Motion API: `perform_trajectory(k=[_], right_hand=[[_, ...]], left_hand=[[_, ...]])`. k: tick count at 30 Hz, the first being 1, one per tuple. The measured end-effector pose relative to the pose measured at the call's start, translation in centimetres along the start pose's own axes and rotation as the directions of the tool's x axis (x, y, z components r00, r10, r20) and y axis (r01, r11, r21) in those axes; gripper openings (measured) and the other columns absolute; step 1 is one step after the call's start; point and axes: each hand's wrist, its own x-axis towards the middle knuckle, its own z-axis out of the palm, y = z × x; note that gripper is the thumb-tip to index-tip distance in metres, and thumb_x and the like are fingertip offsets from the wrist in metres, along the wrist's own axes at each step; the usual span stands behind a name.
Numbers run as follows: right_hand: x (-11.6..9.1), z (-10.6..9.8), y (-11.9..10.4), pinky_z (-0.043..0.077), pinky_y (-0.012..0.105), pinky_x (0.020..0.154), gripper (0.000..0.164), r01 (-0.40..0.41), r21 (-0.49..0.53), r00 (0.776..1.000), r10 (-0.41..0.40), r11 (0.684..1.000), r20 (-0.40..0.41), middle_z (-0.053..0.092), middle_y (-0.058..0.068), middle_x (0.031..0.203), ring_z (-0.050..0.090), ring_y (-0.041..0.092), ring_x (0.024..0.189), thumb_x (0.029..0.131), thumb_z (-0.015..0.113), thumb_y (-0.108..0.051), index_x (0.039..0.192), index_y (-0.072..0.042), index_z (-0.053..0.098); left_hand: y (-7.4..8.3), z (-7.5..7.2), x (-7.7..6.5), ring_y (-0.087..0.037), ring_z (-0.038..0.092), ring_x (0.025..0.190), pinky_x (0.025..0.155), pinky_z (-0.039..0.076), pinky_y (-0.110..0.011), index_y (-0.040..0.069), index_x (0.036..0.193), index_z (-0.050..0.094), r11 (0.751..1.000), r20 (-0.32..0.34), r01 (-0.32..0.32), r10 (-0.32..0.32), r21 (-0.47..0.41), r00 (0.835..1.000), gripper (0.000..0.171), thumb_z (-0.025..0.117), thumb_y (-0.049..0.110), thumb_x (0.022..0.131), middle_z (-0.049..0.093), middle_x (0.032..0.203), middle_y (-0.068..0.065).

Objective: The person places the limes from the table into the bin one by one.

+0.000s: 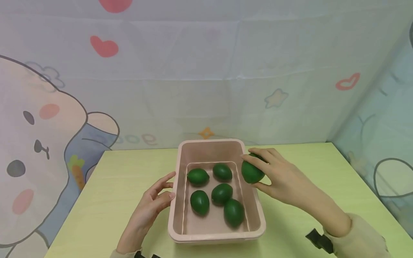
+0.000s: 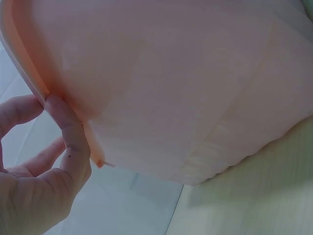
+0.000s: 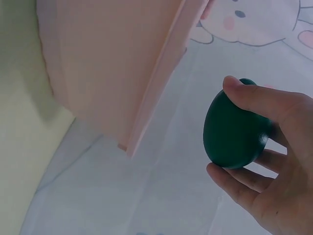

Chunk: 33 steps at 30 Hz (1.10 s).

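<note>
A pale pink plastic bin point(image 1: 214, 236) stands on the table, with several dark green egg-shaped fruits point(image 1: 199, 202) lying loose on its floor. My left hand point(image 1: 151, 200) pinches the bin's left rim, thumb and fingertip at the edge in the left wrist view. Above the bin's right rim, my right hand point(image 1: 277, 175) holds another green egg-shaped fruit point(image 3: 234, 129). Its thumb and fingers wrap around the smooth, glossy skin. In the right wrist view the fruit appears beside the bin's outer wall point(image 3: 107, 63), apart from the rim.
The light yellow-green table point(image 1: 135, 168) extends on both sides of the bin. Behind it hangs a pale cloth backdrop point(image 1: 193, 89) printed with hearts and a cartoon animal. A second cloth point(image 1: 384, 143) borders the right side.
</note>
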Motion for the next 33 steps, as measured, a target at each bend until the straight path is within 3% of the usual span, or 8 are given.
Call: perform_trajectory(k=[9,22,33], right_hand=[[1.6,-0.2,-1.4,0.054,0.036,0.085,0.074,0.063,-0.004,0.997,-0.063,0.998,0.04,0.05,0.006,0.136,0.048,0.023,0.12,0.073,0.083,-0.021,0.139,-0.02,0.05],[2.9,-0.1,-3.2,0.053,0.035,0.087,0.068,0.14,0.018,0.988,-0.141,0.99,0.069,0.052,0.002,0.133,0.048,0.02,0.119,0.075,0.082,-0.031,0.136,-0.022,0.053],[3.4,0.3,-4.5,0.052,0.033,0.092,0.071,0.209,0.023,0.971,-0.21,0.978,0.116,0.053,0.0,0.134,0.049,0.019,0.12,0.071,0.084,-0.029,0.134,-0.019,0.055]], left_hand=[[0.3,0.1,-0.3,-0.01,0.065,0.094,0.086,0.054,-0.027,0.007,0.147,0.035,1.0,0.014,-0.03,0.03,-0.004,0.999,0.059,0.057,0.006,0.093,0.049,0.117,-0.007],[-0.1,-0.1,-0.1,-0.01,0.065,0.095,0.087,0.054,-0.028,0.008,0.148,0.035,1.0,0.015,-0.017,0.017,-0.001,1.0,0.06,0.057,0.006,0.093,0.049,0.119,-0.007],[0.0,-0.1,0.0,-0.012,0.065,0.095,0.086,0.054,-0.028,0.01,0.148,0.036,1.0,0.01,-0.008,0.008,0.006,1.0,0.059,0.058,0.007,0.093,0.048,0.12,-0.009]])
